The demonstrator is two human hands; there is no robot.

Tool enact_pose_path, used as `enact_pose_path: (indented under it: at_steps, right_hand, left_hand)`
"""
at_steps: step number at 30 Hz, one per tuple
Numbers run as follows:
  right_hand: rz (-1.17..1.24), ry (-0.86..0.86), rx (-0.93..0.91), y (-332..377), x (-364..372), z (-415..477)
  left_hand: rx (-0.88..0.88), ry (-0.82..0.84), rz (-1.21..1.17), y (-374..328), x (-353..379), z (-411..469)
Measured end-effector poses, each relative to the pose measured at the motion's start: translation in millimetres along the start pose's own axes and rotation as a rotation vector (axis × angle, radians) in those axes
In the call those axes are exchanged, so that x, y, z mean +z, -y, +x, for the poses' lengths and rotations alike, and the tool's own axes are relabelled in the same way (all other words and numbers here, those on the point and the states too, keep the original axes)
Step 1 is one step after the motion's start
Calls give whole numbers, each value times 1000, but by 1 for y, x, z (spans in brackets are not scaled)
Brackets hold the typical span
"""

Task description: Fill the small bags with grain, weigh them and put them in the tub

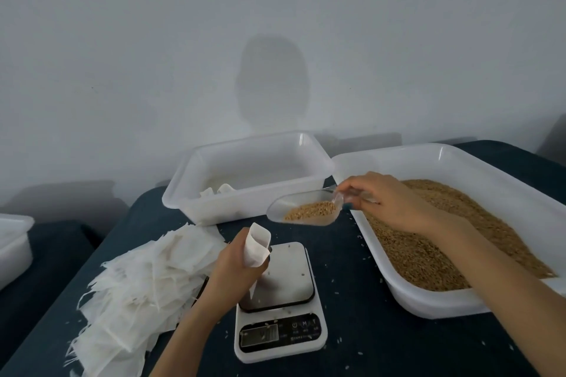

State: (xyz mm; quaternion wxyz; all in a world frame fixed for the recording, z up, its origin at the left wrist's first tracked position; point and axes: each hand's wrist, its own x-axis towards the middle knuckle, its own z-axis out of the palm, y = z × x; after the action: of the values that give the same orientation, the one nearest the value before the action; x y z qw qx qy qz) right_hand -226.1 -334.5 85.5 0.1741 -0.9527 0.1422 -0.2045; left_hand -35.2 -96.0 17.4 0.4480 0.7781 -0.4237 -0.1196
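Clear scoop [280, 208] in right hand [386, 202]; left hand [235, 266] grips bag [257, 245].

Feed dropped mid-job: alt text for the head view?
The right hand holds a clear scoop of grain near the open small bag gripped in the left hand, over the scale. A tray of grain sits to the right, a white tub behind, a pile of empty bags to the left.

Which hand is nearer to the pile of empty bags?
Left. The left hand, holding a small bag, is beside the pile; the right hand, holding the scoop, is by the grain tray.
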Motion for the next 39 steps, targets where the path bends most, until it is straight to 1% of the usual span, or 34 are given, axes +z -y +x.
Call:
enact_pose_path:
  at_steps: [8,17,26,32,39]
  right_hand:
    - [-221,10,-113,13,0,4]
    - [-485,-44,-252,36,-16,13]
    - [-568,-113,-378,55,-31,20]
    - [-639,-100,-430,64,-38,25]
    - [-651,-139,-490,64,-40,29]
  left_hand:
    - [44,3,58,2,2,0]
    - [107,61,106,-4,5,2]
    - [120,116,53,-6,10,2]
    - [94,196,-27,-10,10,0]
    - [99,223,-118,-11,8,-4]
